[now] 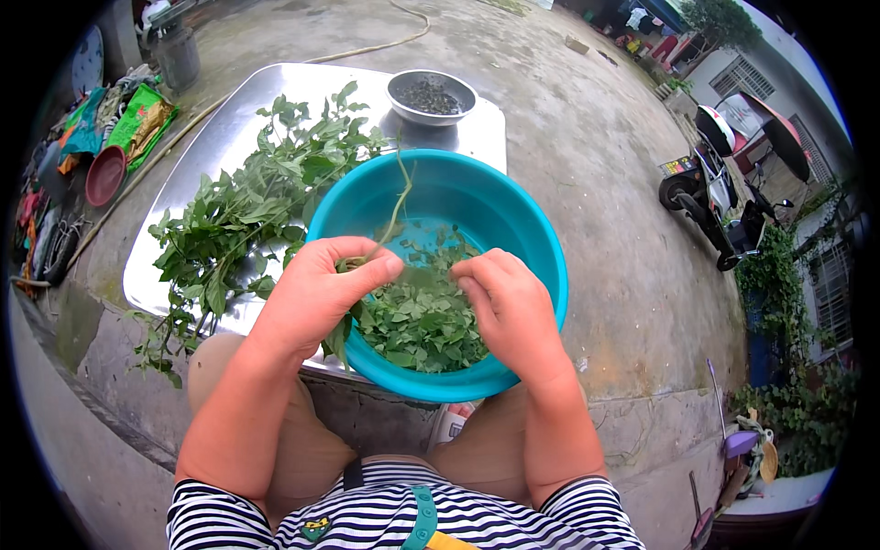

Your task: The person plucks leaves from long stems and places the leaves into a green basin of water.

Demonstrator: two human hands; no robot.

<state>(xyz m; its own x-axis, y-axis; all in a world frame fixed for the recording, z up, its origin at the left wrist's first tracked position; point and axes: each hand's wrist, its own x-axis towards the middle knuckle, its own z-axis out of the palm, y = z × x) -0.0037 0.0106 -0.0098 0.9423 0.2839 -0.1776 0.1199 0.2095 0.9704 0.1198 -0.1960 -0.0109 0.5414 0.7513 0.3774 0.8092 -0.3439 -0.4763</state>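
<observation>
My left hand (330, 289) pinches a long green plant stem (401, 196) between thumb and forefinger, above the left rim of a teal plastic basin (505, 199). The stem's bare end rises towards the basin's far rim, while some leaves hang below that hand. Over the basin's right half is my right hand (505, 309), its thumb and fingertips together; whether a leaf is between them cannot be told. Plucked green leaves (423, 326) cover the near part of the basin's floor. To the left, a heap of leafy stems (254, 199) lies on a shiny metal tray (196, 168).
A metal bowl (432, 100) with dark bits stands at the tray's far side. A hose (148, 144) runs along the concrete on the left, by a reddish-brown plastic bowl (106, 176) and bags. A parked scooter (715, 185) stands at right. My knees flank the basin's near side.
</observation>
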